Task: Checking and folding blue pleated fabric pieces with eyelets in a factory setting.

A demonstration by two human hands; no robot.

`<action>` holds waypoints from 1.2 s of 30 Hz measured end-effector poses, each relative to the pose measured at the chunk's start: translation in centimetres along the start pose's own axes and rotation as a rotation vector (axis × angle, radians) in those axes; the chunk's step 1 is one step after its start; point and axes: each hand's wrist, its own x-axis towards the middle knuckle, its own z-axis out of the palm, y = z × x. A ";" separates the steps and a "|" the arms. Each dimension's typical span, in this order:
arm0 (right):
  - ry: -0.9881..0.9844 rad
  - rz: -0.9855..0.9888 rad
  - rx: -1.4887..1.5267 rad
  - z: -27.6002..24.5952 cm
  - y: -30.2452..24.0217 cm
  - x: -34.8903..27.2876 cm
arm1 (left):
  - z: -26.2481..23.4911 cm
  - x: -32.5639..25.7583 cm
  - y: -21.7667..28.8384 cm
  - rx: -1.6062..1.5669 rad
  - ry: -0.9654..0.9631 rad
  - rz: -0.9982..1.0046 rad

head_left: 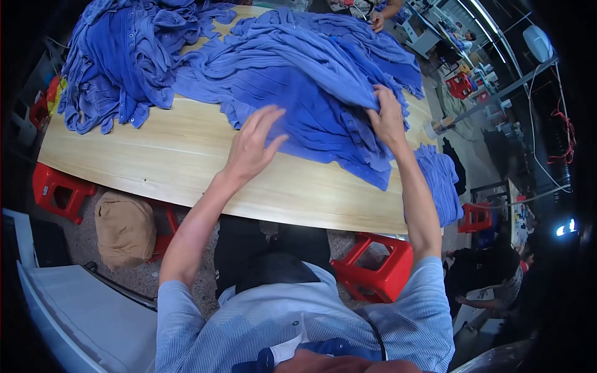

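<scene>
A blue buttoned knit garment (298,105) lies spread and rumpled across the middle of the wooden table (180,146), its lower edge toward me. My right hand (387,115) is closed on a fold of it at the right, thumb and fingers pinching the cloth. My left hand (255,142) is by its near left edge, fingers stretched and thumb apart, with nothing in them. Whether the left fingertips touch the cloth cannot be told. Small buttons run down the garment's right side.
A heap of similar blue garments (121,62) covers the table's far left. Another blue piece (438,183) hangs over the right edge. Red stools (376,267) and a tan bundle (124,230) stand below the near edge. Another person's hand (377,22) is at the far side.
</scene>
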 end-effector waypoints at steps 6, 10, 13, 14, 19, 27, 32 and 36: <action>-0.100 -0.163 -0.044 0.0 -7.0 -4.2 | 3.0 10.2 -1.3 0.399 -0.108 0.272; -0.127 0.034 -0.044 1.9 -5.3 -6.3 | 4.9 13.8 -4.8 0.584 -0.173 0.336; -0.013 0.082 -0.018 2.9 -4.3 -6.7 | 5.5 15.9 -6.2 0.560 -0.127 0.379; 0.048 0.061 -0.008 3.1 -4.1 -6.6 | 5.5 16.7 -6.4 0.534 -0.127 0.382; 0.143 0.234 0.220 0.3 -5.6 -6.4 | 3.9 18.9 -8.8 0.516 -0.119 0.394; 0.125 -0.275 0.150 -6.6 -11.4 -8.9 | -0.1 19.5 -12.0 0.416 0.352 0.440; 0.012 -0.228 0.121 -5.9 -9.8 -15.1 | -7.0 8.1 -7.2 0.548 0.176 0.662; -0.287 -0.145 0.074 -3.6 -10.4 -20.7 | -9.8 -3.1 -5.5 0.673 -0.330 0.596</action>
